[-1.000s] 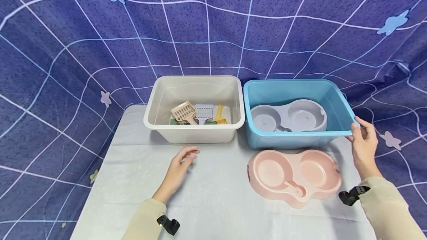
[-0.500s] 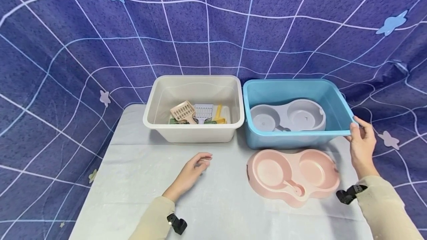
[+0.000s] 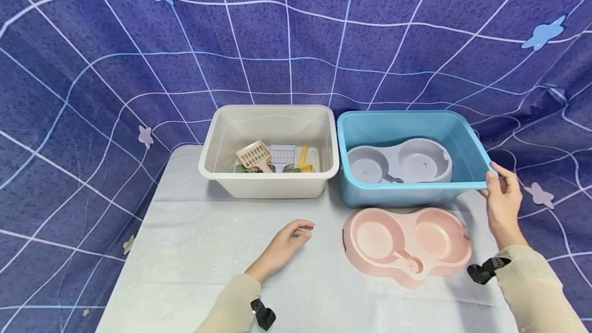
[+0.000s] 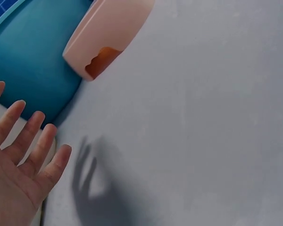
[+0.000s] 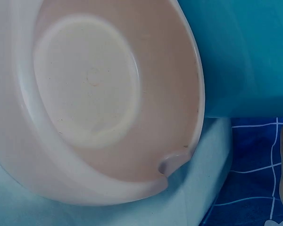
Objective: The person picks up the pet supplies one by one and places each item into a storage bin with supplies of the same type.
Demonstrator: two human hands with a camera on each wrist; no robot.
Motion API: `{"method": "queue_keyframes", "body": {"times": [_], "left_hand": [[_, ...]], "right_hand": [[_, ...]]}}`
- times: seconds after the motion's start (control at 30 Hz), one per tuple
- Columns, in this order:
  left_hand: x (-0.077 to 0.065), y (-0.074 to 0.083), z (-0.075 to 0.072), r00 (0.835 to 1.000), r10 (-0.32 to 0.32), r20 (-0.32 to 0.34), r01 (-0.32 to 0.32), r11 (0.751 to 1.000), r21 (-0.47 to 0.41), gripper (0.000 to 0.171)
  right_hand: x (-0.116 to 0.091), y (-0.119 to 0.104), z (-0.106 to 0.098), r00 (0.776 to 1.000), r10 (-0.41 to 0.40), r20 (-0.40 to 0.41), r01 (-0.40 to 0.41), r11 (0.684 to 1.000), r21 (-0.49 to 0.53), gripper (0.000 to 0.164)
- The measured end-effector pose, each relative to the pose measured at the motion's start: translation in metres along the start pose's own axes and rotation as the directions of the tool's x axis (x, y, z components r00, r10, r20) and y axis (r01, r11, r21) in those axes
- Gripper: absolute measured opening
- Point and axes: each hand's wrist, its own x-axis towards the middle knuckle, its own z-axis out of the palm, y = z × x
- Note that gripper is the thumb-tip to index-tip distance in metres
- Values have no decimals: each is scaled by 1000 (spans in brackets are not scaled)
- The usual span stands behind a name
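My left hand point(image 3: 289, 240) is over the table, left of a pink double pet bowl point(image 3: 409, 227). Its fingers are spread and it holds nothing, as the left wrist view shows, where its shadow falls on the cloth. At the right, my right hand point(image 3: 504, 197) grips the front right corner of a blue litter box point(image 3: 393, 195), thumb and forefinger on the rim. Inside that box lies a grey double pet bowl point(image 3: 418, 161). In the right wrist view the pink bowl fills much of the frame, and only a strip of finger shows at the edge.
A pale grey litter box point(image 3: 273, 187) stands beside the blue one. In it lie a beige litter scoop point(image 3: 254, 155), a grey scoop point(image 3: 282, 155) and yellow and green items. A white cloth covers the table point(image 3: 194, 251); a blue curtain point(image 3: 296, 30) hangs behind.
My left hand has moved right and a little toward me, across the table toward the pink bowl. My right hand stays on the blue litter box's corner.
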Motion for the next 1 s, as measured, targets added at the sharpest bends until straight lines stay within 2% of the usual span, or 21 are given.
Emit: {"method": "queue_keyframes", "body": {"times": [0.37, 0.57, 0.8, 1.0], "left_hand": [[15, 1, 30, 1000, -18, 24, 18, 1000, -10, 31], [22, 4, 47, 999, 1, 47, -1, 1000, -8, 31], [26, 5, 61, 999, -2, 53, 3, 1000, -19, 31], [30, 6, 71, 999, -14, 43, 16, 998, -54, 39]], "right_hand": [[0, -1, 0, 1000, 29, -8, -29, 999, 19, 28], [0, -1, 1, 998, 56, -21, -56, 998, 39, 28], [-1, -1, 0, 998, 56, -17, -56, 997, 44, 29], [-1, 0, -1, 999, 46, 4, -46, 998, 43, 29]]}}
